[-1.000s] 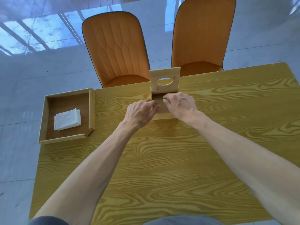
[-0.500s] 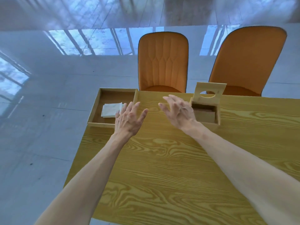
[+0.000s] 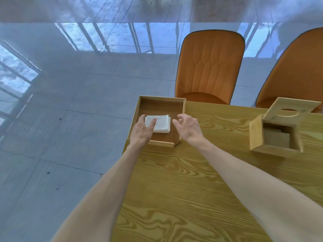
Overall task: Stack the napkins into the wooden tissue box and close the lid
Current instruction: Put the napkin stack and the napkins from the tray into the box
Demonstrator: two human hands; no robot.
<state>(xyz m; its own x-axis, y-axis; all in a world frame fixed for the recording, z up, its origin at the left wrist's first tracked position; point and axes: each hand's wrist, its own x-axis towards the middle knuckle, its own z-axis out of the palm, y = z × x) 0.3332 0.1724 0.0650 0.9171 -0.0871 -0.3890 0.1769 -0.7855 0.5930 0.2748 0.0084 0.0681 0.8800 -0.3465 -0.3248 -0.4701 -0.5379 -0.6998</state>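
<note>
A small stack of white napkins [image 3: 161, 123] lies in a shallow wooden tray [image 3: 181, 109] at the table's left end. My left hand [image 3: 142, 131] rests at the stack's left side, fingers touching its edge and thumb on top. My right hand [image 3: 187, 127] hovers just right of the stack, fingers curled and apart, holding nothing. The wooden tissue box [image 3: 257, 135] stands to the right with its lid [image 3: 293, 106], which has an oval hole, tilted up and open. The inside of the box looks dark; I cannot tell what lies in it.
The yellow wood-grain table [image 3: 192, 189] ends just left of the tray. Two orange chairs [image 3: 209, 67] [image 3: 297, 70] stand behind its far edge. Glossy grey floor tiles [image 3: 61, 119] fill the left side.
Both hands left the tissue box and moved left to the tray. The view swung left with them. My left hand now touches the napkin stack.
</note>
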